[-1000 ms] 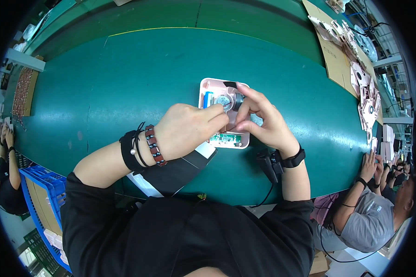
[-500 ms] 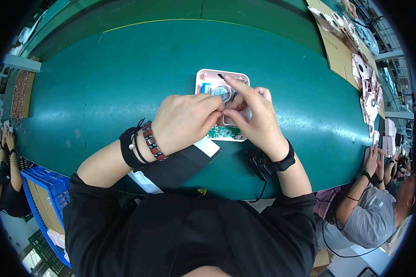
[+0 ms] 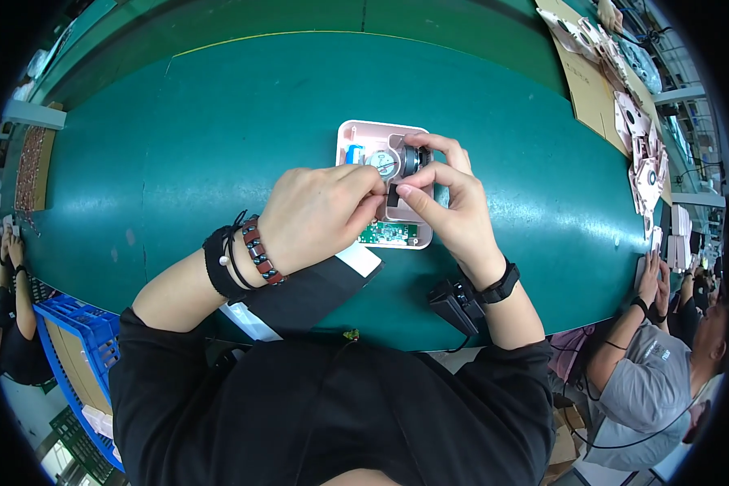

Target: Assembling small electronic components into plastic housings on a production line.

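Observation:
A pale pink plastic housing (image 3: 344,130) lies on the table with its inside facing up. In it are a round silver part (image 3: 383,164), a blue part (image 3: 354,154), a dark round part (image 3: 413,159) and a green circuit board (image 3: 390,234) along the near side. My left hand (image 3: 320,212) is closed in a pinch over the housing's middle; what its fingertips hold is hidden. A small black strip (image 3: 393,195) shows between those fingertips and my right thumb. My right hand (image 3: 455,202) rests over the housing's right side, fingers apart, the upper ones beside the dark round part.
A black sheet (image 3: 308,300) with a white edge lies under my left forearm. By my right wrist sits a black box-shaped device (image 3: 455,306) with a cable. Pink parts (image 3: 648,174) lie on cardboard at far right. A blue crate (image 3: 77,324) stands left; co-workers sit at both sides.
My right fingers have parted from my left fingertips and spread over the housing's right side. The dark round part and the black strip at the middle now show. My left hand stays pinched.

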A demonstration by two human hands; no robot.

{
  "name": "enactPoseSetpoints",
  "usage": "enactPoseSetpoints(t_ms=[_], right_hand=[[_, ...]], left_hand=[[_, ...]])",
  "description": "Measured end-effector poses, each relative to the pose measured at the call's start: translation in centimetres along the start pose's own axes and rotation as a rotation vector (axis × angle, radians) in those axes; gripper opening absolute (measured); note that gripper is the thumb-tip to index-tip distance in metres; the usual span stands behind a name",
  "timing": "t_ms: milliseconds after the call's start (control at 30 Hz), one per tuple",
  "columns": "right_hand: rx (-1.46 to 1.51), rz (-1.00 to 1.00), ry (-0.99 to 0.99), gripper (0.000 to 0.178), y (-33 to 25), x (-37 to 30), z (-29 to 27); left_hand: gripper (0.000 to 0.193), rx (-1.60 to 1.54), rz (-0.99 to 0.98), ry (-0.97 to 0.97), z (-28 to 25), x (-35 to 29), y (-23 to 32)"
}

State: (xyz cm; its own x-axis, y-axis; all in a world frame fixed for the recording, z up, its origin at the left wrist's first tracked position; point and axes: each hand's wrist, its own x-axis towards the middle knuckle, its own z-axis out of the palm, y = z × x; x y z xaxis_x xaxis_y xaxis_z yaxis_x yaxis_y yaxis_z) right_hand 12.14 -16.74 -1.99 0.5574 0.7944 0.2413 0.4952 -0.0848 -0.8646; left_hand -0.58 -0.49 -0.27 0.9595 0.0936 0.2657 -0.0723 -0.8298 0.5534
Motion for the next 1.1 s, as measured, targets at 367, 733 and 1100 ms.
enactPoseSetpoints(t_ms=[367, 733, 1100], right_hand=[[-0.304, -0.092, 0.039, 0.011, -1.0, -0.1, 0.4], [-0.852, -0.456, 0.139, 0.012, -2.1, -0.1, 0.0], [-1.119, -0.739, 0.170, 0.013, -1.9, -1.6, 0.5]], left_hand=[[0.008, -0.020, 0.000, -0.007, -0.1, 0.0, 0.1], [0.008, -0.017, 0.019, -0.019, -0.4, -0.1, 0.5], [0.008, -0.220, -0.130, -0.161, -1.1, 0.9, 0.3]])
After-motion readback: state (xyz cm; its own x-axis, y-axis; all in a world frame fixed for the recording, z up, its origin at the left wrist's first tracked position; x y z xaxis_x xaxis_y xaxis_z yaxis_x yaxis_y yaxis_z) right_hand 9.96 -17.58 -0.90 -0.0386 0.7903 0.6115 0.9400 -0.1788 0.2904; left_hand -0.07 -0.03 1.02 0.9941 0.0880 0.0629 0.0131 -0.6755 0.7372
